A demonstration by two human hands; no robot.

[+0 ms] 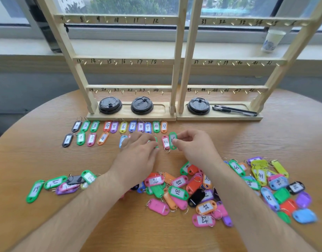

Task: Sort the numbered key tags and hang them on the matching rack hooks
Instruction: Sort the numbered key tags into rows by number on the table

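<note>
Wood racks: left rack (120, 61) and right rack (234, 62) stand side by side at the far edge of the counter (47, 160); hand-written numbers beside the hooks.
Far row: far row (123, 126) of tags lies just near of the left rack base, reading 1 to 11 from left to right.
Near row: near row (91, 139) starts 1, 2, 3, 4 at left, directly near of the far row.
Green tag: green tag (172, 137) at the right end of the near row, upright on its long axis, just right of pink tag (165, 141) marked 11.
Right hand: right hand (194, 144) pinches the green tag's right edge, thumb and forefinger clamped on it.
Left hand: left hand (138, 151) palm down over the middle of the near row, fingers bent over the tags; grip cannot be told. Light blue tag (123, 140) shows at its left edge.
Loose tags: loose tags (176, 191) heaped on the near counter, more to left and right.
Rack bases: three black lids (110, 105); two pens (234, 110) at right.
</note>
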